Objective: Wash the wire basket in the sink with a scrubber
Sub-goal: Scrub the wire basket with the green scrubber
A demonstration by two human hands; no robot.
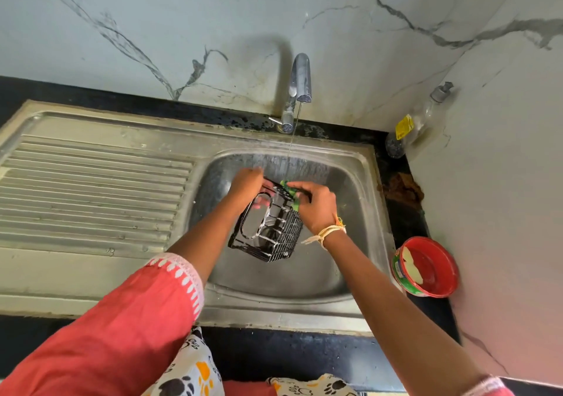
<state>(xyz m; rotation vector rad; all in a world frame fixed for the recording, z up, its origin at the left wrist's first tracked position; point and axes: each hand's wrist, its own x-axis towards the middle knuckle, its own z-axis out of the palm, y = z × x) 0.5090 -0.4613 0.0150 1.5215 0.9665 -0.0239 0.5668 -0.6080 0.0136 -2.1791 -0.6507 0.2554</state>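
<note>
Drainboard [91,182]: ribbed steel, left of the sink bowl, part of the same unit set into the dark bench [304,356].
Left hand [245,187]: on the left of the wire basket, fingers curled round its far upper rim; it seems to be steadying the basket so the other hand can scrub against it.
Wire basket [268,228]: inside the sink [370,182], raised off the bowl floor and tipped, open mouth turned toward the left and the camera; likely held this way so the upper side sits near the water.
Look of the basket: black, boxy, a fine grid on its right wall and an oval cut-out in the side facing the camera; wet, glossy, with pale streaks that may be suds.
Scrubber [289,190]: green, pressed on the basket's top right edge, mostly hidden under fingers.
Right hand [316,206]: right of the basket, fingers closed on the scrubber, pushing it onto the wire.
Tap [300,78]: behind the basket, a thin stream running down to where the hands meet.
Red tub [426,267]: right of the sink on the bench, open, within reach.
</note>
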